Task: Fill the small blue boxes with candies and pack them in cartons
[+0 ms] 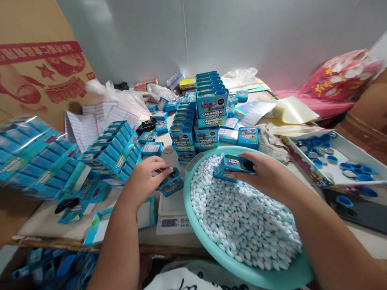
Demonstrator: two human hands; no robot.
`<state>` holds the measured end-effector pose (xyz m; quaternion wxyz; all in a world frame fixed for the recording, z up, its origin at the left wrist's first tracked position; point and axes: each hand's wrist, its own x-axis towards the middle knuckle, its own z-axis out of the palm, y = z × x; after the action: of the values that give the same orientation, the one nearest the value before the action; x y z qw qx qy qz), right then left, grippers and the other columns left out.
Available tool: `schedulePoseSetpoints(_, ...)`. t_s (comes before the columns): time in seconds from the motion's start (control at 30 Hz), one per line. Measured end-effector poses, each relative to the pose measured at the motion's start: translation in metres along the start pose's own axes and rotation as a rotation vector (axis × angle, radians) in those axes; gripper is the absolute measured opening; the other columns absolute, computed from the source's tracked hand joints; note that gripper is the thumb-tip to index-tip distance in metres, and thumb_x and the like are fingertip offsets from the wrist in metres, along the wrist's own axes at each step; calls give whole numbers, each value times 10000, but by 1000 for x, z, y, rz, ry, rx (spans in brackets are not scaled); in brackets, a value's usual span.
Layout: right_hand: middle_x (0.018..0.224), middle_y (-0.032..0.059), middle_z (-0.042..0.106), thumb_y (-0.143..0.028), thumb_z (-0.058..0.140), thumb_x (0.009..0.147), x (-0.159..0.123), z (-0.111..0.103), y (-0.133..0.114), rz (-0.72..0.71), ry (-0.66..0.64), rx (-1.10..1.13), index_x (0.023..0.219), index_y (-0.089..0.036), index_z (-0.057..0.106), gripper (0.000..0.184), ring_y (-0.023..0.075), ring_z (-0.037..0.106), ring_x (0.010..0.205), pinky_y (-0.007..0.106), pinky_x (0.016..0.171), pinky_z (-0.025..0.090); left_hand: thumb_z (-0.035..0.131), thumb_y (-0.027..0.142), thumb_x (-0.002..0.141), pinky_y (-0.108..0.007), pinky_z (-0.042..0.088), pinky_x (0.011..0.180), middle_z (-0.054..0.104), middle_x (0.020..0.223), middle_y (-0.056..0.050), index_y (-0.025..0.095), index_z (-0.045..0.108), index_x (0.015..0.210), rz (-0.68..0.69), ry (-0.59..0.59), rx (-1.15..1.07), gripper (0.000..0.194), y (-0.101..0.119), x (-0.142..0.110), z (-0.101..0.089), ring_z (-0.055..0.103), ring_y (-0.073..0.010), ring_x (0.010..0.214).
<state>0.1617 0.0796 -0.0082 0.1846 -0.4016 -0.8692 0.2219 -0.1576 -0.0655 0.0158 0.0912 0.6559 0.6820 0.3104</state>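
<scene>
My right hand (269, 176) is closed round a small blue candy box (232, 166), holding it low over the white and pale blue candies (241, 215) that fill a teal basin (205, 244). My left hand (145, 179) pinches another small blue box (170, 183) that sits on a white digital scale (173, 216) just left of the basin.
Stacks of blue "Caramelo Macizo" boxes (211, 107) stand behind the basin, and more lean at the left (113, 152). A white tray of blue caps (340, 162) lies at the right. Wrapped box packs (23, 154), a cardboard carton (30, 69) and papers crowd the left side.
</scene>
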Motion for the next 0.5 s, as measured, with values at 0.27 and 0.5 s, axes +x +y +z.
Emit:
schedulePoseSetpoints(0.27,846,5,671,-643,722,852,0,0,-1,7,3,-4,950,-234,640,428,198,586,741,316,627,383,661,330,954,-277,560,737,729,1113,-61,218,776,1078,-51,59,-3,204,6,-4,-1,689,-202,973)
schedulePoseSetpoints(0.5,858,5,692,-610,737,851,-1,-1,-3,12,13,-4,962,-233,663,400,199,606,750,310,628,386,647,363,958,-271,569,699,715,1124,-75,219,762,1142,-35,136,-15,260,8,-8,-2,675,-204,981)
